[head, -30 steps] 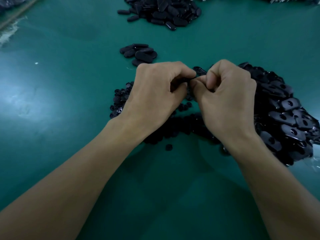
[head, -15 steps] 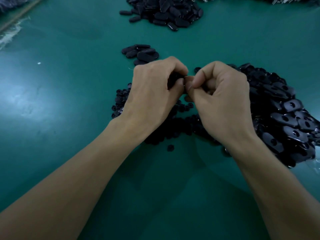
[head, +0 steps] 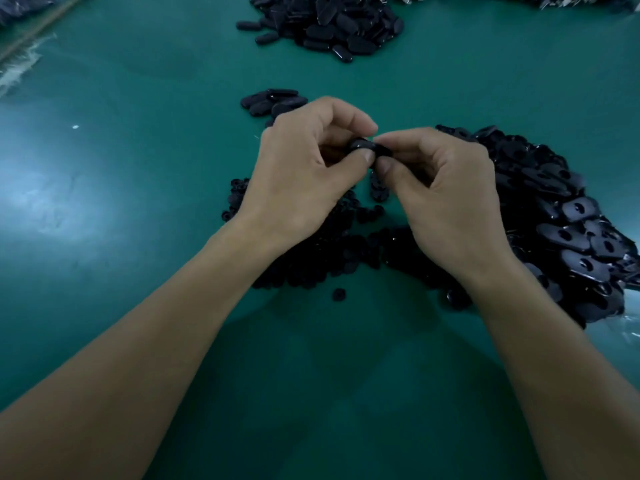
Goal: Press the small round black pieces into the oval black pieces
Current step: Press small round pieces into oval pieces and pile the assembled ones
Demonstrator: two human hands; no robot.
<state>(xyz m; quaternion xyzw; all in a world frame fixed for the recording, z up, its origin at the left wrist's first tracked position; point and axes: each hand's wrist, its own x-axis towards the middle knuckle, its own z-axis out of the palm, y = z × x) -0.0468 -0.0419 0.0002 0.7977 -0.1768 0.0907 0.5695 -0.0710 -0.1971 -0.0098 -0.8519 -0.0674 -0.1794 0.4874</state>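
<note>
Both hands meet above the middle of the green table. Between them sits one oval black piece; my left hand pinches its left end with thumb and fingers, and my right hand pinches its right end. Whether a small round piece sits in it is hidden by the fingers. Under my wrists lies a heap of small round black pieces, with one stray round piece nearer to me. On the right is a large pile of oval black pieces with holes.
A small group of oval pieces lies just beyond my left hand. A bigger heap of oval pieces sits at the far edge. The green table stretches bare to the left, and clear plastic lies at the far left.
My hands have loosened from tight fists pressed together. The fingers have spread a little, so the oval piece now shows between the thumbs. Both hands stay in about the same spot.
</note>
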